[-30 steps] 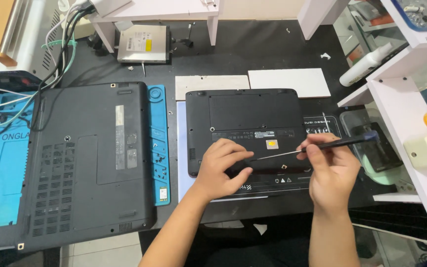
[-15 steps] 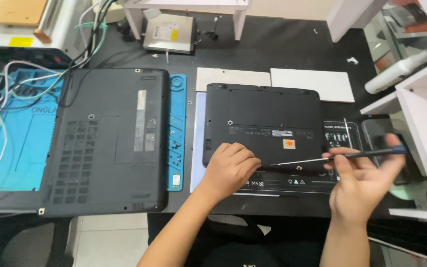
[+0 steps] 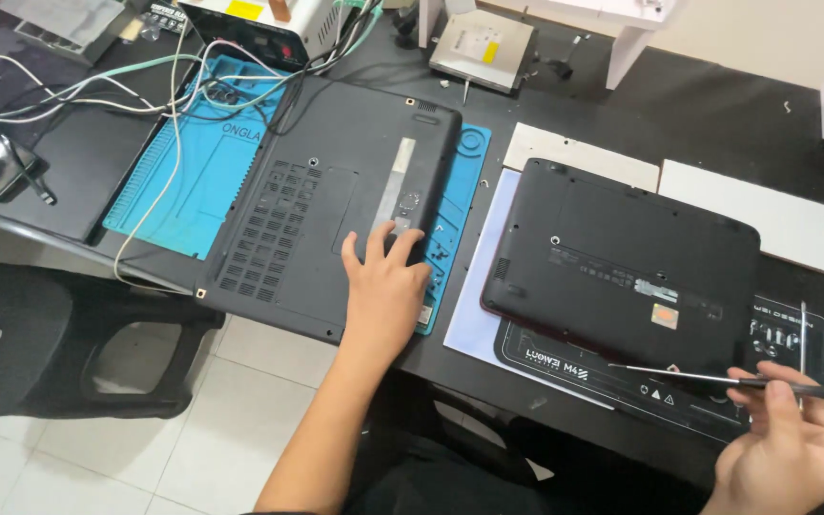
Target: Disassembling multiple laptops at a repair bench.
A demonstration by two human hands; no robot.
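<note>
grey laptop point(image 3: 336, 219) under left hand point(image 3: 385, 286); screwdriver point(image 3: 717, 379) in right hand point(image 3: 793, 448)

Left hand point(image 3: 385, 286) stretched forward, fingers spread flat; right hand point(image 3: 793, 448) curled, pinching

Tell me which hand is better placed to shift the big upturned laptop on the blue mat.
Left. The left hand rests flat on the big laptop; the right hand holds a thin tool near the smaller laptop.
</note>
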